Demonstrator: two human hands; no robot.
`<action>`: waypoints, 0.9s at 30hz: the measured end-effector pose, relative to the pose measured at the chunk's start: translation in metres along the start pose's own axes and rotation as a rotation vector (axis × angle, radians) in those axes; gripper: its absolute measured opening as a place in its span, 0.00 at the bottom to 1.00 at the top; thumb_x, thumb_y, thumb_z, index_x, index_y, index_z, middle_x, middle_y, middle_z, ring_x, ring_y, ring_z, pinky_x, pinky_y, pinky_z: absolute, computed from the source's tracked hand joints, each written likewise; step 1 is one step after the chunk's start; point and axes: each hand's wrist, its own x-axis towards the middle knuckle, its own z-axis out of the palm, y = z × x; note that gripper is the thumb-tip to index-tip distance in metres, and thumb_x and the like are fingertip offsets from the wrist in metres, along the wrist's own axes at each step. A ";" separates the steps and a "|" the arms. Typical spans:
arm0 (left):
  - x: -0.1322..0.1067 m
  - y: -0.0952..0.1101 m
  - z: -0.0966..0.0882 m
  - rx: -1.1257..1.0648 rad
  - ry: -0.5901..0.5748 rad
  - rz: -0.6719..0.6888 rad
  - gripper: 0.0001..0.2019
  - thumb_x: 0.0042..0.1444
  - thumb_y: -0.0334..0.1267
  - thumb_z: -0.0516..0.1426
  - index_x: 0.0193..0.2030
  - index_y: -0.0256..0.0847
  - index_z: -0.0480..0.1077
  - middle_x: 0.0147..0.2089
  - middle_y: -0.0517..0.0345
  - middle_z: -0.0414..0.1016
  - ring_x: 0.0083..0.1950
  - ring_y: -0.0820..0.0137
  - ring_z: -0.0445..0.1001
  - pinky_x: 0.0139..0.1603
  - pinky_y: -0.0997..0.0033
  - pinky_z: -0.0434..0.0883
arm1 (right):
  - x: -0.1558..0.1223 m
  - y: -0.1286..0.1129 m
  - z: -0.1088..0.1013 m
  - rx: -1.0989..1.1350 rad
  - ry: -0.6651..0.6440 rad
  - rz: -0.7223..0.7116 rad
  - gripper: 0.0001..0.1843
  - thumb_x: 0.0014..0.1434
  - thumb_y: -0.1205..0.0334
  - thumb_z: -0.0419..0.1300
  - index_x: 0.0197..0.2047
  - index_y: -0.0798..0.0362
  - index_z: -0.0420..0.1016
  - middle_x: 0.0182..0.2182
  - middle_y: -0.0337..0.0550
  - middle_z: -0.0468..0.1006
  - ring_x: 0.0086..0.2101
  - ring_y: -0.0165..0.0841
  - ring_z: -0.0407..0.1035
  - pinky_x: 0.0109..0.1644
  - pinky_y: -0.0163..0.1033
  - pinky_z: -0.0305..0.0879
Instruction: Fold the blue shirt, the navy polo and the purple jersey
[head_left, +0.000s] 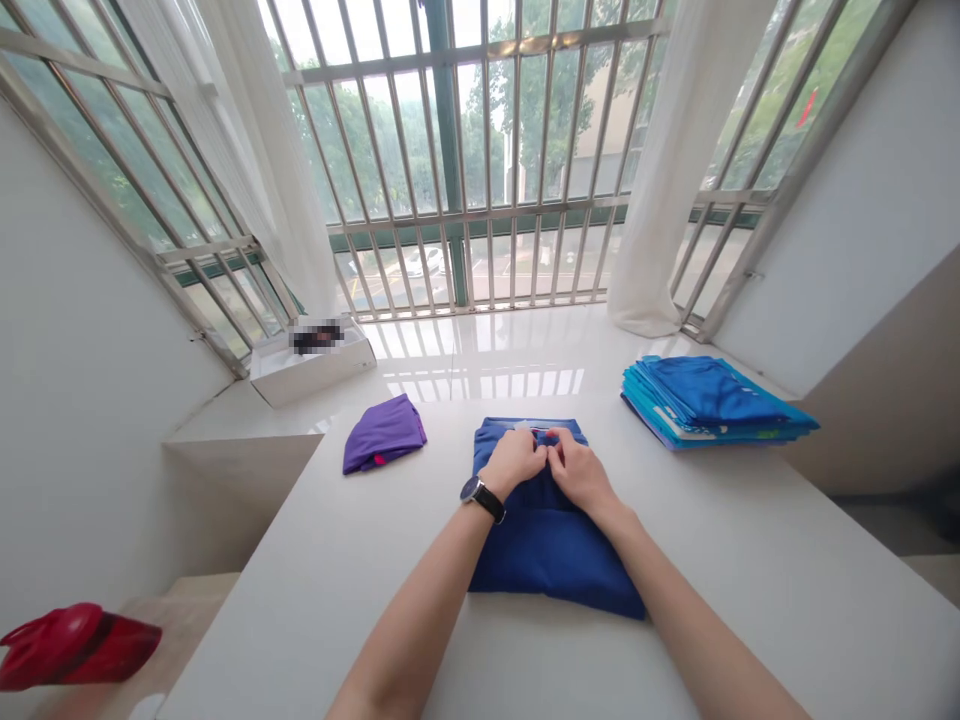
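A dark blue folded garment (551, 555) lies on the white table in front of me, its lower part folded into a wide band. My left hand (516, 458), with a black-strapped watch on the wrist, is closed at the garment's far part. Close beside it, my right hand (579, 470) is closed too, its fingertips pinching cloth near the far edge. The fingertips of both hands almost meet there. A strip of lighter fabric and a small whitish bit show just beyond them. Exactly which fold each hand grips is partly hidden by the fingers.
A purple folded cloth (384, 434) lies left on the white table (300, 610). At the right stands a stack of folded blue garments (709, 400). A white box (315, 368) sits on the windowsill. Something red (82, 645) is at lower left. Window bars and curtains close the back.
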 end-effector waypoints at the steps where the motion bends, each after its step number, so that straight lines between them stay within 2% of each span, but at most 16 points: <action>1: 0.004 0.000 0.001 -0.051 -0.015 0.007 0.12 0.58 0.37 0.53 0.28 0.38 0.74 0.30 0.48 0.79 0.36 0.60 0.79 0.41 0.66 0.73 | -0.002 0.001 0.000 -0.001 0.016 -0.005 0.17 0.63 0.65 0.50 0.54 0.55 0.67 0.36 0.47 0.82 0.36 0.39 0.76 0.41 0.40 0.66; 6: 0.016 -0.007 0.009 -0.317 -0.128 -0.039 0.08 0.56 0.37 0.55 0.38 0.36 0.72 0.28 0.55 0.77 0.26 0.67 0.75 0.31 0.70 0.72 | -0.006 0.002 -0.003 -0.033 0.050 -0.050 0.18 0.64 0.65 0.46 0.55 0.55 0.67 0.40 0.51 0.82 0.37 0.41 0.77 0.41 0.42 0.68; 11: 0.016 -0.010 0.002 -0.486 -0.335 -0.055 0.06 0.54 0.38 0.57 0.32 0.38 0.67 0.26 0.58 0.73 0.25 0.70 0.74 0.25 0.75 0.71 | -0.005 0.003 -0.003 -0.030 0.068 -0.046 0.19 0.65 0.63 0.45 0.55 0.55 0.67 0.39 0.50 0.82 0.36 0.41 0.77 0.41 0.43 0.68; 16: 0.016 -0.010 -0.003 -0.529 -0.423 -0.031 0.06 0.54 0.37 0.57 0.35 0.38 0.66 0.22 0.61 0.71 0.26 0.70 0.74 0.24 0.77 0.71 | -0.005 0.003 -0.004 0.006 0.103 -0.019 0.18 0.66 0.60 0.44 0.54 0.53 0.68 0.41 0.50 0.82 0.39 0.42 0.77 0.43 0.43 0.69; 20: 0.018 -0.013 0.002 -0.524 -0.407 0.029 0.10 0.55 0.40 0.57 0.41 0.36 0.66 0.23 0.62 0.71 0.23 0.73 0.71 0.20 0.79 0.66 | -0.006 0.001 -0.006 0.045 0.114 0.028 0.18 0.67 0.54 0.46 0.53 0.52 0.68 0.36 0.47 0.82 0.36 0.42 0.77 0.40 0.42 0.68; 22: 0.018 -0.013 0.002 -0.532 -0.397 0.086 0.11 0.54 0.38 0.58 0.43 0.36 0.67 0.26 0.61 0.71 0.24 0.74 0.70 0.20 0.79 0.66 | -0.006 0.000 -0.008 0.092 0.119 0.052 0.20 0.66 0.49 0.49 0.53 0.51 0.68 0.31 0.43 0.81 0.32 0.40 0.76 0.38 0.41 0.68; 25: 0.015 -0.015 -0.004 -0.579 -0.457 0.213 0.13 0.51 0.32 0.58 0.45 0.37 0.69 0.32 0.59 0.72 0.29 0.72 0.73 0.25 0.77 0.70 | -0.006 0.000 -0.009 0.155 0.152 0.087 0.24 0.59 0.44 0.57 0.51 0.52 0.68 0.24 0.38 0.77 0.27 0.38 0.74 0.35 0.39 0.67; 27: 0.015 -0.017 -0.009 -0.649 -0.506 0.232 0.18 0.50 0.28 0.57 0.50 0.39 0.70 0.37 0.57 0.74 0.35 0.71 0.75 0.30 0.76 0.74 | -0.005 0.002 -0.010 0.178 0.180 0.110 0.23 0.57 0.47 0.58 0.51 0.53 0.68 0.22 0.35 0.75 0.25 0.37 0.72 0.34 0.39 0.66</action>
